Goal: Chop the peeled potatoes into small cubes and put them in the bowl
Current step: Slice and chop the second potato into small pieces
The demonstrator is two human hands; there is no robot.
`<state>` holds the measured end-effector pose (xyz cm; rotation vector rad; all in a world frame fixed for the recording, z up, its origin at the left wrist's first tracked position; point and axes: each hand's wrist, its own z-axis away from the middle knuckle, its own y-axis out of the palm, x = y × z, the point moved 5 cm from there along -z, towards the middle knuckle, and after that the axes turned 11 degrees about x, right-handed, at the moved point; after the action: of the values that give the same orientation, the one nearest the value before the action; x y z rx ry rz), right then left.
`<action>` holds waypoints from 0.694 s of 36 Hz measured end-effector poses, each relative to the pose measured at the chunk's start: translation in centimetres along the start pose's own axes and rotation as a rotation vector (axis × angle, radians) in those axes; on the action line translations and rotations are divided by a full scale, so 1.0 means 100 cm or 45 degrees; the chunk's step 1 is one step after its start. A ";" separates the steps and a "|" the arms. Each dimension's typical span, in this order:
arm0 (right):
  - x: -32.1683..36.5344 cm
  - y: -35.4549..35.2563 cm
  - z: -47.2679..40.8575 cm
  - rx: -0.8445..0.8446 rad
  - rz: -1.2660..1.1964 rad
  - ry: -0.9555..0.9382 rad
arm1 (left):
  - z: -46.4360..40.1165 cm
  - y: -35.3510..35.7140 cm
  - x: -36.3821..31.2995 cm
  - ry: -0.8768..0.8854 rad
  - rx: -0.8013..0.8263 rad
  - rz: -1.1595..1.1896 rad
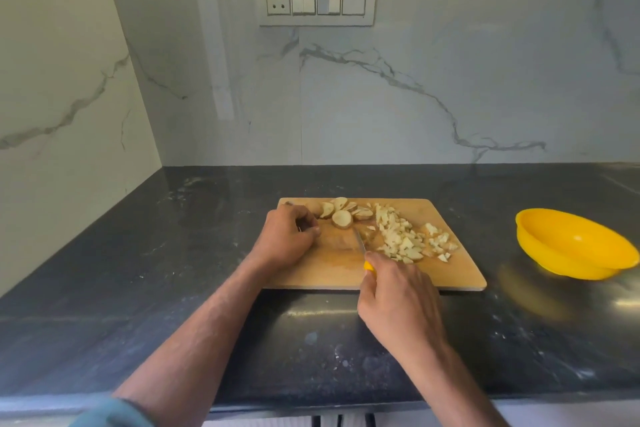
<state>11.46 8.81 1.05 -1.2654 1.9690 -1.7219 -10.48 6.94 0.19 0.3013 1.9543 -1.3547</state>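
The potato cubes point(405, 239) lie heaped on the cutting board point(450, 274) just beyond and right of the right hand point(398, 302), which curls around the knife point(360, 239) by its yellow handle, blade pointing away. Potato slices point(343, 213) sit beyond the blade tip, just right of the left hand point(287, 239), whose fingers curl loosely on the board, holding nothing visible. The yellow bowl point(575, 246) rests well right of both hands.

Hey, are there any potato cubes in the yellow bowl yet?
No, the yellow bowl looks bare inside; the potato cubes lie on the cutting board.
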 end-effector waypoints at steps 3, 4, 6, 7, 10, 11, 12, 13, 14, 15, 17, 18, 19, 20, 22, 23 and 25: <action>-0.013 -0.009 0.000 -0.042 0.005 0.047 | 0.000 0.001 -0.001 0.002 0.024 -0.008; -0.017 -0.012 -0.001 -0.055 -0.001 0.058 | 0.000 0.001 -0.002 0.004 0.025 -0.012; -0.021 -0.015 -0.002 -0.067 -0.018 0.064 | 0.000 0.002 -0.003 0.013 0.017 -0.034; -0.021 -0.015 -0.003 -0.067 -0.026 0.066 | 0.000 0.002 -0.004 0.017 0.014 -0.047; -0.018 -0.018 -0.007 -0.118 -0.015 0.048 | 0.000 0.003 -0.006 0.031 0.015 -0.065; -0.019 -0.020 -0.010 -0.147 -0.010 0.035 | 0.001 0.004 -0.007 0.035 0.015 -0.069; -0.020 -0.021 -0.014 -0.167 -0.007 0.022 | 0.001 0.004 -0.008 0.040 0.015 -0.074; -0.021 -0.021 -0.018 -0.165 -0.005 0.013 | 0.001 0.004 -0.008 0.047 0.009 -0.083; -0.022 -0.020 -0.021 -0.147 -0.004 0.008 | 0.001 0.003 -0.009 0.056 0.000 -0.093; -0.023 -0.019 -0.023 -0.124 -0.010 0.008 | 0.001 0.003 -0.009 0.066 -0.010 -0.100; -0.025 -0.016 -0.025 -0.106 -0.027 0.008 | 0.000 0.003 -0.012 0.085 -0.016 -0.103; -0.026 -0.015 -0.025 -0.110 -0.030 0.007 | -0.001 0.004 -0.015 0.097 -0.007 -0.112; -0.027 -0.015 -0.025 -0.119 -0.035 0.005 | -0.002 0.005 -0.018 0.106 0.006 -0.132; -0.027 -0.015 -0.024 -0.127 -0.043 0.006 | -0.005 0.006 -0.021 0.114 0.020 -0.159; -0.028 -0.016 -0.024 -0.147 -0.069 0.015 | -0.012 0.011 -0.024 0.104 0.061 -0.204; -0.029 -0.016 -0.024 -0.152 -0.075 0.022 | -0.017 0.013 -0.025 0.089 0.083 -0.225; -0.030 -0.015 -0.023 -0.147 -0.069 0.033 | -0.026 0.017 -0.027 0.054 0.117 -0.283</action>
<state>12.42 12.67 1.94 -1.3530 2.0944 -1.6785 -8.72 10.47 1.27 0.1602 2.0108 -1.5950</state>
